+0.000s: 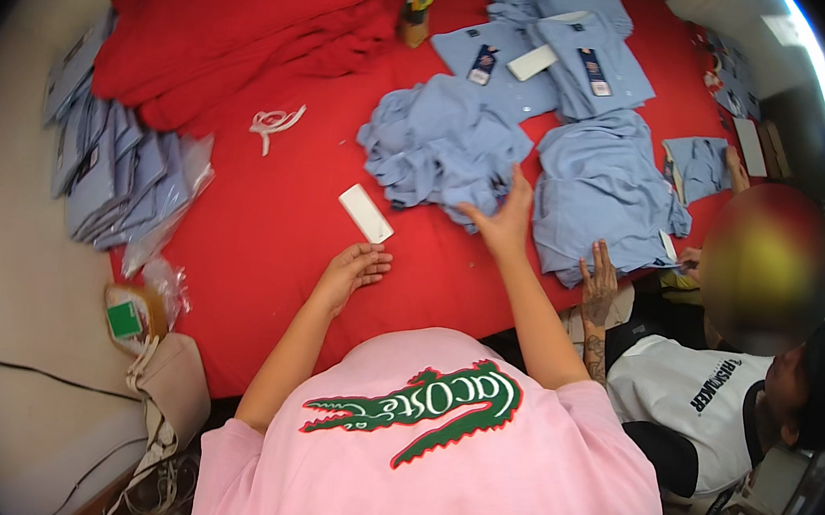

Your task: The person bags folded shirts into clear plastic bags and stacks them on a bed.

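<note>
My left hand rests palm sideways over the red cloth, fingers loosely bent and holding nothing. Just beyond its fingertips lies a white rectangular card-like piece. At the lower right edge of a crumpled light blue garment, my right hand is open, thumb and fingers spread. Its fingertips reach the fabric; whether they press on it I cannot tell. To the right, another light blue garment is spread out, with a co-worker's tattooed hand at its near edge.
A red cloth pile fills the far left. Folded blue garments are stacked at the left edge, beside clear plastic. Tagged folded shirts lie at the back, near a yellow-and-black tool. White strips lie mid-table. Co-workers sit at right.
</note>
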### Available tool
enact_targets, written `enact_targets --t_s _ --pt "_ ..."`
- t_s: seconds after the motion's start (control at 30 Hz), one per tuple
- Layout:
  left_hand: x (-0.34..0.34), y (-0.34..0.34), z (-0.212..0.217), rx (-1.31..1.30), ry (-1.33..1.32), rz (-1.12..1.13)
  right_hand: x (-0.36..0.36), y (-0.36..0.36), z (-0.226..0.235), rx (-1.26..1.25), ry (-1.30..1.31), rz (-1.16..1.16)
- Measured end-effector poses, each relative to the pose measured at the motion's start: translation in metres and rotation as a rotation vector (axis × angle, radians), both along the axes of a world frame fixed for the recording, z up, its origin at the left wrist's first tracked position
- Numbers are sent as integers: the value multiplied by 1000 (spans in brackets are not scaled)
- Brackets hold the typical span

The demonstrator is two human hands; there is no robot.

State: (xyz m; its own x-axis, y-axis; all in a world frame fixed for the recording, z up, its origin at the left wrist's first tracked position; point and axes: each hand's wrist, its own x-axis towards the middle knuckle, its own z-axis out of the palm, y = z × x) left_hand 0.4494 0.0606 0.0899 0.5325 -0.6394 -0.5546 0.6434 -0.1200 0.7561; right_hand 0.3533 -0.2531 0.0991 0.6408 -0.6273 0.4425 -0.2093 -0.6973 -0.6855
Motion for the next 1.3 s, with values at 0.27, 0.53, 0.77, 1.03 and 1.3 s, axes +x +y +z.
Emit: enact_targets --t_s 0.27,0.53,0.77,1.03,1.3 --pt "-22 -75 -39 161 -148 -78 90 -85 21 739 320 222" --pt "-26 -67 -29 163 -143 81 60 -289 241 822 -812 137" --pt "-28 -75 -40 171 -116 140 64 -563 284 -48 -701 -463" --pt "-36 -72 -35 248 -145 228 28 -583 158 497 94 -995" --pt "-32 -71 -20 303 -126 232 22 -477 25 671 562 -440"
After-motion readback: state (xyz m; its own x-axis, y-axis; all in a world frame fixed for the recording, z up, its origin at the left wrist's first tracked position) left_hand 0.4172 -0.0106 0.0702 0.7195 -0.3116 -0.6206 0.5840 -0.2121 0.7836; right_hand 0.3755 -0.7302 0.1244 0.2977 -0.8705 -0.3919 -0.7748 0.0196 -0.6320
